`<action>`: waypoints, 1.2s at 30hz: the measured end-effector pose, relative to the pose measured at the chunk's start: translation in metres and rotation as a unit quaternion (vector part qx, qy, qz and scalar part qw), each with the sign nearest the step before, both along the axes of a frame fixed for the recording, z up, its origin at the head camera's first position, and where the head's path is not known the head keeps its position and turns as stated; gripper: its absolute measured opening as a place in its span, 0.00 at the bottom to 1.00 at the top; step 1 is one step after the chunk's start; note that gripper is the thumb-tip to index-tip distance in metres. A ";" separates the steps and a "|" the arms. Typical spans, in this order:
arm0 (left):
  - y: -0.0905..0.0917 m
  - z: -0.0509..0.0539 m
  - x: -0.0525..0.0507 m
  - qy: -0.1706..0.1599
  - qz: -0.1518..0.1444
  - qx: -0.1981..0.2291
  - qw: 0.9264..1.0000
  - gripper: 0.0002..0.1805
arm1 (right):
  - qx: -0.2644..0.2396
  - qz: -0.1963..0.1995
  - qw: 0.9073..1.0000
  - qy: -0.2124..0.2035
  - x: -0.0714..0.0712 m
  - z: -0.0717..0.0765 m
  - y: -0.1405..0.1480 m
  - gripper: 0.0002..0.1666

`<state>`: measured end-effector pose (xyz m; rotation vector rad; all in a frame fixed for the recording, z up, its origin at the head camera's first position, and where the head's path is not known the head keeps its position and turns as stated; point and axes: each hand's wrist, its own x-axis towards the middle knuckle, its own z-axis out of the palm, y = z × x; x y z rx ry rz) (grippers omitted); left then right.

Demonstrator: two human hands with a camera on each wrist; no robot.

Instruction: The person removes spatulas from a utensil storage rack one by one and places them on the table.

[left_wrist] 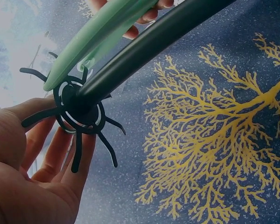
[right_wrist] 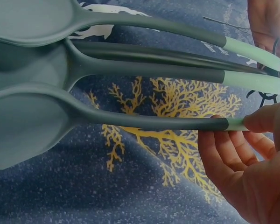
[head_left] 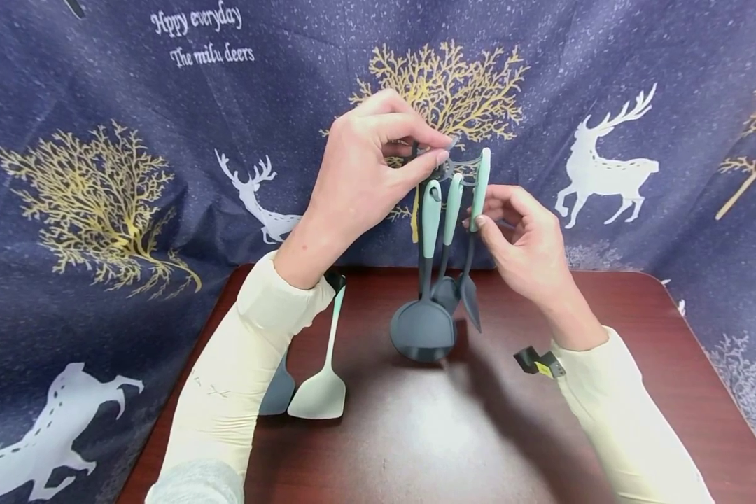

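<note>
A dark utensil stand with a ring of hooks (left_wrist: 79,105) rises on a dark pole (left_wrist: 154,42). My left hand (head_left: 368,157) pinches the top of the stand between thumb and fingers. Hanging at the front is a ladle (head_left: 423,329) with a mint-green handle, and another mint-handled utensil (head_left: 453,210) hangs behind it. My right hand (head_left: 523,245) pinches the green handle of a dark grey cooking spoon (right_wrist: 32,121), its upper end against the hooks at the right. Whether its hole sits over a hook is unclear.
On the brown table (head_left: 428,441), a pale green spatula (head_left: 320,395) lies at the left beside a dark grey utensil head (head_left: 278,392), partly hidden by my left sleeve. A small black device (head_left: 537,361) is at my right cuff. A patterned blue cloth (head_left: 290,91) hangs behind.
</note>
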<state>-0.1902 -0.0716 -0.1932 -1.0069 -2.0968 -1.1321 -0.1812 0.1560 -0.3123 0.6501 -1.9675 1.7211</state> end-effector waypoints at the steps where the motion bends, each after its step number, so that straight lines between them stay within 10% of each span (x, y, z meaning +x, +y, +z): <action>1: 0.000 0.000 0.000 0.000 0.000 0.000 1.000 0.04 | -0.001 -0.001 1.000 0.000 0.000 0.000 0.001 0.15; 36: 0.001 0.000 0.002 0.005 0.025 -0.015 1.000 0.05 | -0.006 -0.043 0.999 -0.025 0.006 -0.023 0.029 0.17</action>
